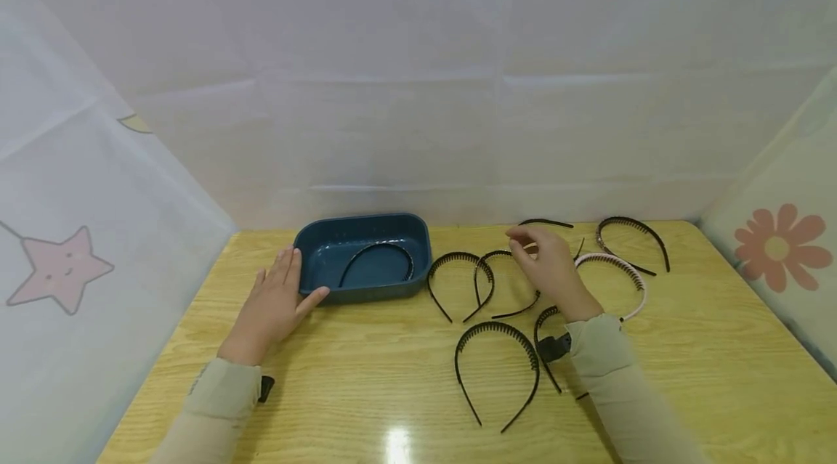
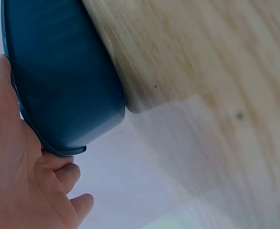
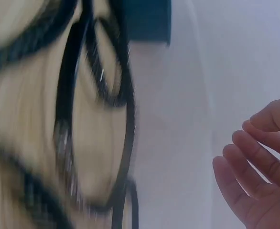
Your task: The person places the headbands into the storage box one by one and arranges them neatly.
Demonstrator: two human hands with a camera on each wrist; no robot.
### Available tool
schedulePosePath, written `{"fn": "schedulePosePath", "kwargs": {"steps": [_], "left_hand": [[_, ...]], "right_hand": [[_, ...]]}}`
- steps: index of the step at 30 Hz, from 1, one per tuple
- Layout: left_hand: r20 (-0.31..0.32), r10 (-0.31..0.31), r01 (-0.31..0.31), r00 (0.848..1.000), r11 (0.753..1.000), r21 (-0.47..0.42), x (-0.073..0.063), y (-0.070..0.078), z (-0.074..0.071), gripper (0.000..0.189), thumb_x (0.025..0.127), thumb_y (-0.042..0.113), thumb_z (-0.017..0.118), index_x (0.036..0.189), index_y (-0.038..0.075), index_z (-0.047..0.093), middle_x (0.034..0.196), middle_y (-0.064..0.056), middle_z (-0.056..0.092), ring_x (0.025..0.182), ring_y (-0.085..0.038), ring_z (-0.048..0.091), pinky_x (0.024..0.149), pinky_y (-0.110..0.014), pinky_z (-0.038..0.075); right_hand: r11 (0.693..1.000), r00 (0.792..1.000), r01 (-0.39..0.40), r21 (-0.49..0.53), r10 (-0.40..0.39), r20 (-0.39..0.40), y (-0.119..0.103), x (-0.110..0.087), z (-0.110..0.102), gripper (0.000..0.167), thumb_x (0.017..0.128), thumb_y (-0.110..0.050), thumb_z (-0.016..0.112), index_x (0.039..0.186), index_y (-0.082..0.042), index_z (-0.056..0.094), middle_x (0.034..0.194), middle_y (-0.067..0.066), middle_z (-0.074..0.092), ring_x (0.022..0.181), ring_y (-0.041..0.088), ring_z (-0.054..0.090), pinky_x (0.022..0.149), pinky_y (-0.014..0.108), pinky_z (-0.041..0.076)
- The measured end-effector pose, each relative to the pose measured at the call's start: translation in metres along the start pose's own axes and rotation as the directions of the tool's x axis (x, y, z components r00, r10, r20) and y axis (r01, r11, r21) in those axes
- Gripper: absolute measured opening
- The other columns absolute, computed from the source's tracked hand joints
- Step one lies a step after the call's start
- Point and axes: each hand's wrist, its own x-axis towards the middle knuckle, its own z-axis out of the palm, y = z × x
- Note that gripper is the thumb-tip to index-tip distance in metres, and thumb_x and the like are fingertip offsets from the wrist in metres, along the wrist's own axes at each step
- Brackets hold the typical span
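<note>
A dark blue plastic basin (image 1: 369,295) stands at the back left of the table, with one black toothed headband (image 1: 379,244) inside. My left hand (image 1: 271,306) rests on the basin's left end, its fingers extended along the side and its thumb at the front rim. Over the loose headbands at the right, my right hand (image 1: 546,264) is raised with nothing in it, fingers loosely bent and thumb near the forefinger. Beneath and around it lie several black headbands and a pale pink headband (image 1: 644,293), partly hidden by the hand and sleeve.
Nearest the front is a black headband (image 1: 495,324); another black headband (image 1: 631,221) lies at the back right. Two headbands overlap just right of the basin. The wooden table (image 1: 340,391) is bordered by a pale cloth (image 1: 392,123) behind and at both sides.
</note>
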Motion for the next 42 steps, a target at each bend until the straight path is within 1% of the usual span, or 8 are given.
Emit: {"fn": "schedulePosePath", "kwargs": {"steps": [3,7,13,20,28,33,38,42], "left_hand": [[-0.004,0.0,0.0,1.0,1.0,-0.005,0.0,0.0,0.0,0.101,0.101,0.067,0.041,0.159,-0.008,0.005,0.166,-0.028,0.002,0.153,-0.045,0.003,0.12,-0.066,0.004],[-0.009,-0.001,0.001,1.0,1.0,-0.008,0.001,0.0,0.0,0.101,0.101,0.067,0.04,0.159,-0.008,0.004,0.166,-0.028,0.002,0.154,-0.044,0.003,0.121,-0.066,0.004],[-0.008,-0.007,0.007,1.0,1.0,-0.006,0.001,0.001,-0.001,0.101,0.101,0.068,0.039,0.159,-0.007,0.004,0.166,-0.028,0.003,0.153,-0.045,0.004,0.121,-0.065,0.004],[-0.011,-0.011,0.011,1.0,1.0,-0.001,0.0,0.0,0.0,0.101,0.101,0.068,0.039,0.16,-0.007,0.005,0.167,-0.027,0.002,0.153,-0.045,0.004,0.121,-0.065,0.004],[-0.014,-0.004,0.004,1.0,1.0,0.0,-0.003,0.006,-0.002,0.1,0.101,0.065,0.042,0.159,-0.008,0.007,0.166,-0.028,0.005,0.153,-0.045,0.006,0.12,-0.067,0.009],[-0.026,-0.006,0.006,1.0,1.0,-0.004,-0.003,0.005,-0.001,0.1,0.101,0.065,0.042,0.159,-0.008,0.008,0.166,-0.028,0.006,0.153,-0.045,0.006,0.12,-0.067,0.008],[-0.022,-0.005,0.005,1.0,1.0,-0.003,-0.002,0.002,0.001,0.101,0.101,0.067,0.04,0.16,-0.007,0.006,0.167,-0.027,0.005,0.154,-0.044,0.004,0.121,-0.066,0.006],[-0.024,-0.002,0.001,1.0,1.0,-0.008,-0.002,0.001,0.002,0.1,0.101,0.066,0.041,0.16,-0.007,0.007,0.166,-0.028,0.005,0.154,-0.044,0.004,0.121,-0.066,0.006]], "right_hand": [[0.999,1.0,-0.003,-0.05,0.002,-0.018,0.016,-0.003,-0.015,0.023,0.104,-0.009,0.057,0.122,0.002,0.067,0.113,0.019,0.066,0.102,0.034,0.063,0.087,0.053,0.057],[0.994,0.998,-0.023,-0.105,0.016,-0.068,0.037,-0.005,-0.034,0.025,0.103,-0.006,0.055,0.122,0.005,0.065,0.115,0.023,0.061,0.103,0.038,0.06,0.087,0.056,0.056],[0.984,0.99,-0.086,-0.157,0.067,-0.124,0.064,-0.009,-0.065,0.03,0.104,-0.006,0.048,0.126,0.009,0.062,0.118,0.026,0.054,0.105,0.041,0.055,0.087,0.058,0.052],[0.972,0.977,-0.119,-0.201,0.079,-0.196,0.09,-0.014,-0.091,0.031,0.103,-0.006,0.046,0.124,0.011,0.061,0.118,0.03,0.056,0.104,0.045,0.055,0.087,0.061,0.049],[0.933,0.954,-0.256,-0.253,0.203,-0.219,0.12,-0.026,-0.117,0.037,0.103,-0.008,0.04,0.126,0.016,0.057,0.117,0.037,0.055,0.107,0.053,0.052,0.086,0.066,0.044],[0.901,0.926,-0.347,-0.261,0.287,-0.244,0.139,-0.03,-0.131,0.043,0.103,-0.011,0.038,0.13,0.018,0.054,0.122,0.041,0.054,0.11,0.057,0.052,0.086,0.069,0.045],[0.839,0.874,-0.472,-0.272,0.403,-0.272,0.159,-0.035,-0.142,0.046,0.102,-0.013,0.038,0.133,0.019,0.051,0.124,0.041,0.052,0.109,0.057,0.05,0.085,0.07,0.044],[0.795,0.836,-0.545,-0.267,0.492,-0.242,0.168,-0.043,-0.149,0.05,0.099,-0.012,0.039,0.135,0.022,0.047,0.127,0.044,0.048,0.11,0.06,0.049,0.086,0.07,0.044]]}}
